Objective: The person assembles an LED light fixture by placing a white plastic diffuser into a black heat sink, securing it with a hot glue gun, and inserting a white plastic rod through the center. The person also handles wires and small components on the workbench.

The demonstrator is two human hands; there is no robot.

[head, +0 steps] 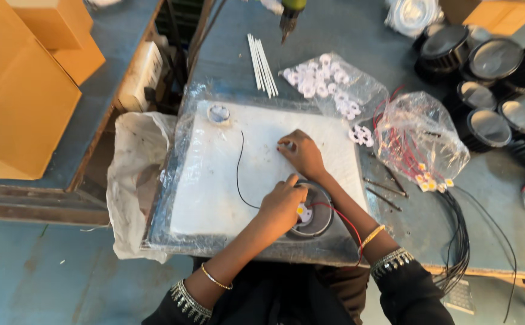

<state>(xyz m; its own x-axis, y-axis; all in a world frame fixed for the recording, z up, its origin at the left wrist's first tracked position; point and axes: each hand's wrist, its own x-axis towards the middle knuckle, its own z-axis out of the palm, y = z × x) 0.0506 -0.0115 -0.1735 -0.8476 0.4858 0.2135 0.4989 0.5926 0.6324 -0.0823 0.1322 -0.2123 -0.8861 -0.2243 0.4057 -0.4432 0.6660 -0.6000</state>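
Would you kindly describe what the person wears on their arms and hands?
Both arms have dark sleeves with silvery beaded cuffs. The left hand has a thin gold bangle at its wrist; the right hand has a gold bangle too. The hands are bare, no gloves.

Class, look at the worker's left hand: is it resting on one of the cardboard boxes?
No. The left hand rests on the round black housing on the white pad, well away from the cardboard boxes.
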